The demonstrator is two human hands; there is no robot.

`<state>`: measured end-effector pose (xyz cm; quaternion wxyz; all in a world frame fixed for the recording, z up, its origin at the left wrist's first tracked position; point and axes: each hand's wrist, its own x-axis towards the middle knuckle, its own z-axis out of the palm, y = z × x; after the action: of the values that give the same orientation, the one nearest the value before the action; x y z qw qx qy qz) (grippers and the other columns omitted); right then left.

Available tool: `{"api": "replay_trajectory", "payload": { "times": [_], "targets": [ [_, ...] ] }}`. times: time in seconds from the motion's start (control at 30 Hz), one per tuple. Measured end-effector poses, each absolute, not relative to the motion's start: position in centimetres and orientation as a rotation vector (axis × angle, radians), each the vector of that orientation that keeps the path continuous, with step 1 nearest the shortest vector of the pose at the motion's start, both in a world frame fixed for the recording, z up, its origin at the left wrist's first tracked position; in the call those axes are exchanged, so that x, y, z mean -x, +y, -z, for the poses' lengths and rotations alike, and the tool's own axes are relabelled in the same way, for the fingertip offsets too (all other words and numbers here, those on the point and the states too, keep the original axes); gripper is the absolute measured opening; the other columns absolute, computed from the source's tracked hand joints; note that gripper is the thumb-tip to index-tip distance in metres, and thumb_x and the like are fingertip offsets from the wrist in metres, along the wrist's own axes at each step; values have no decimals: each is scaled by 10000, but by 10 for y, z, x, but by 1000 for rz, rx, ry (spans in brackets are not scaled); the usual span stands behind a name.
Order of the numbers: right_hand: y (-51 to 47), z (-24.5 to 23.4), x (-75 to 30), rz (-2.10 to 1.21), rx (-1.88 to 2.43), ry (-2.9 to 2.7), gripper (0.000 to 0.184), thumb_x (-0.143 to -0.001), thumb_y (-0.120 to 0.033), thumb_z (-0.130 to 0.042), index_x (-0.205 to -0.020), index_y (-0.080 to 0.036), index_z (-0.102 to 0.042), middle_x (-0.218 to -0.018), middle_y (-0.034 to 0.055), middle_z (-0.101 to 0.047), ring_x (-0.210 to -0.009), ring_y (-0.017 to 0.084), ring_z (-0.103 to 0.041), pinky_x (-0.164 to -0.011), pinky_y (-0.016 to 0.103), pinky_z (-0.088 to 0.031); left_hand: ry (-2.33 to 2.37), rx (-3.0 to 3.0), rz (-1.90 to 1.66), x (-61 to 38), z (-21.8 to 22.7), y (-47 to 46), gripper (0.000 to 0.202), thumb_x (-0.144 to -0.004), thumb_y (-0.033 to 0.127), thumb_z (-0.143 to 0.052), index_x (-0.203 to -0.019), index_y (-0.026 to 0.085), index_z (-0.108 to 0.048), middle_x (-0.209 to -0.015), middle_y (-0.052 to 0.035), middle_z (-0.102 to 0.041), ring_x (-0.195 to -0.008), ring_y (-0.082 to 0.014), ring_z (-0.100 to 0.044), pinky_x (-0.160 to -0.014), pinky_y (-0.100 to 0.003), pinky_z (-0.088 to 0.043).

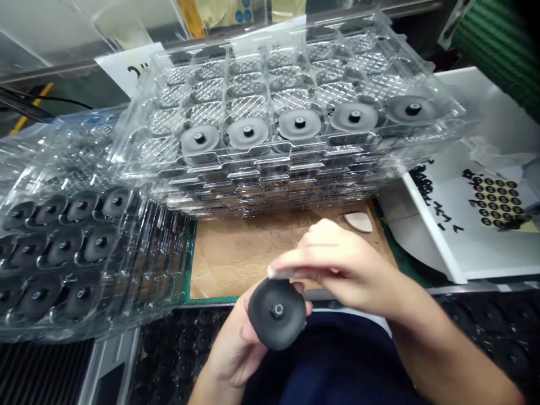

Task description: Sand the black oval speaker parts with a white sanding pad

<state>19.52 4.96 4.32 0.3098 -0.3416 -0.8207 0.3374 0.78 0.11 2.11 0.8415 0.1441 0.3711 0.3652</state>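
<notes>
In the head view, my left hand [240, 337] wraps its fingers around a black rounded disc [274, 332] from below and behind. The disc has a dished face and a short post with a metal centre. My right hand [337, 261] reaches over from the right, its fingers bent together and their tips at the disc's upper rim. Part of that contact is hidden. Beyond my hands stands a stack of clear plastic trays [270, 163]. Several similar discs [299, 124] sit in the top tray's front row, while pockets behind hold none.
More clear trays with black discs [63, 244] stand at the left. Brown cardboard [236, 247] covers the work surface. A white bin [485, 253] at the right holds small black pieces and a sheet of round stickers [498, 199]. Green ribbed material [498, 45] hangs at the upper right.
</notes>
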Motion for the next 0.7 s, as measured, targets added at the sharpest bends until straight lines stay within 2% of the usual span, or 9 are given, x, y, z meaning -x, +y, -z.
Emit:
{"api": "replay_trajectory", "payload": {
  "times": [0.1, 0.23, 0.3, 0.4, 0.47, 0.53, 0.6, 0.7],
  "targets": [
    [38, -18, -203, -945, 1189, -2006, 225, -919, -186, -504, -1080, -208, -660, -816, 14, -681, -725, 129, -559, -700, 272, -405, 685, -219, -825, 0, -20, -5, 553, -527, 390, -844, -1043, 288, -675, -1061, -5, -715, -925, -234, -685, -796, -290, -539],
    [7, 25, -199, -1280, 1378, -1932, 218, -916, -234, -517, -1054, -228, -686, -853, 14, -710, -762, 139, -627, -691, 255, -483, 654, -171, -806, 4, -19, -7, 554, -544, 366, -840, -1067, 287, -675, -1069, -16, -714, -944, -240, -680, -798, -286, -542],
    [-3, 36, -200, -1326, 1413, -1914, 215, -914, -245, -517, -1025, -218, -699, -875, 22, -725, -803, 156, -655, -729, 273, -508, 657, -139, -784, 4, -19, -5, 562, -536, 376, -841, -1067, 285, -678, -1079, -22, -706, -953, -238, -673, -800, -287, -542],
    [-2, 25, -210, -1228, 1509, -1820, 262, -936, -274, -468, -1091, -187, -661, -1062, 66, -704, -971, 190, -646, -837, 318, -499, 655, -150, -775, 0, -20, -1, 587, -512, 412, -842, -1059, 274, -677, -1065, -31, -692, -927, -233, -671, -788, -288, -542],
    [4, 2, -214, -1066, 1520, -1726, 260, -932, -275, -479, -1133, -199, -625, -1126, 68, -678, -1013, 187, -629, -830, 299, -491, 661, -166, -768, -4, -21, 0, 613, -502, 408, -849, -1069, 261, -668, -1044, -34, -687, -909, -230, -669, -772, -284, -539],
    [11, -24, -210, -859, 1384, -1717, 243, -917, -236, -510, -1141, -230, -607, -1063, 43, -693, -934, 165, -637, -766, 274, -479, 687, -177, -763, -7, -22, -1, 607, -509, 398, -849, -1068, 243, -669, -1029, -36, -691, -890, -226, -667, -762, -285, -538],
    [18, -42, -198, -689, 1106, -1846, 244, -924, -191, -487, -1130, -234, -609, -922, 22, -707, -783, 144, -623, -692, 276, -443, 732, -210, -780, -9, -22, -3, 507, -526, 401, -838, -977, 216, -702, -984, -31, -706, -882, -218, -663, -768, -278, -536],
    [25, -49, -183, -670, 839, -2094, 285, -927, -128, -405, -1062, -189, -649, -764, 14, -673, -651, 137, -544, -623, 292, -369, 784, -267, -819, -7, -17, -7, 358, -562, 396, -817, -847, 199, -729, -872, -14, -726, -872, -191, -663, -784, -242, -529]
  ]
}}
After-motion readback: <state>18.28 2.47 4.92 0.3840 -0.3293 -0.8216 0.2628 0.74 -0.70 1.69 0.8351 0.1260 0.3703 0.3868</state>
